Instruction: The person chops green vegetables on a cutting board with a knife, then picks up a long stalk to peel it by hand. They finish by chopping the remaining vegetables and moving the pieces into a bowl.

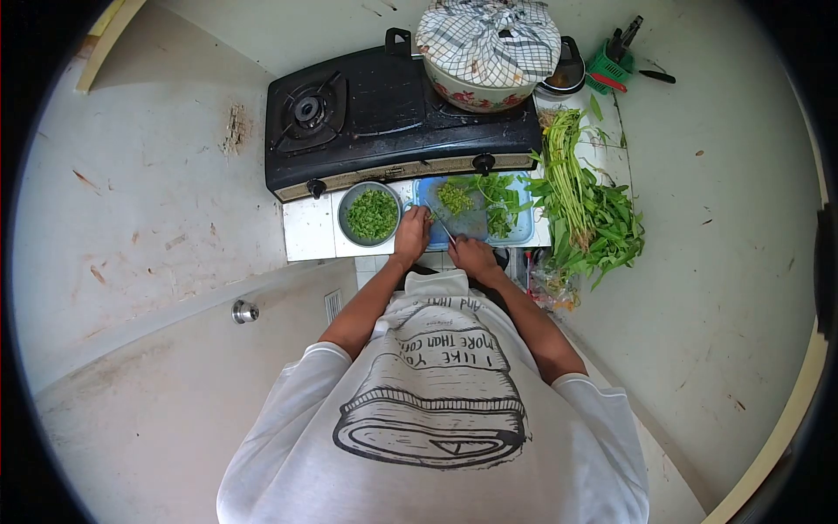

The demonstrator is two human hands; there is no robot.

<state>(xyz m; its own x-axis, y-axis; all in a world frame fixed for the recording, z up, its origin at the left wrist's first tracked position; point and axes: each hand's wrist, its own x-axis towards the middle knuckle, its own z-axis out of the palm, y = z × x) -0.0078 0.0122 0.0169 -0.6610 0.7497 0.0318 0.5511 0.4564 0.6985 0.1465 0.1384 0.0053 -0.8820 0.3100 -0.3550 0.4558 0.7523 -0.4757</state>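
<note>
While the right hand point(472, 257) grips a knife point(449, 234), the left hand point(414, 230), hold unclear, sits beside a bowl point(341, 216)

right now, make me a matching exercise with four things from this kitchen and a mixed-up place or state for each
Things:
1. knife
2. gray bowl
3. large pot
4. bundle of leafy stems

Places or states:
a. on the stove, with a checked cloth over it
b. to the right of the blue tray
c. in the right hand
d. holding chopped greens

Pairs: 1-c, 2-d, 3-a, 4-b
</note>
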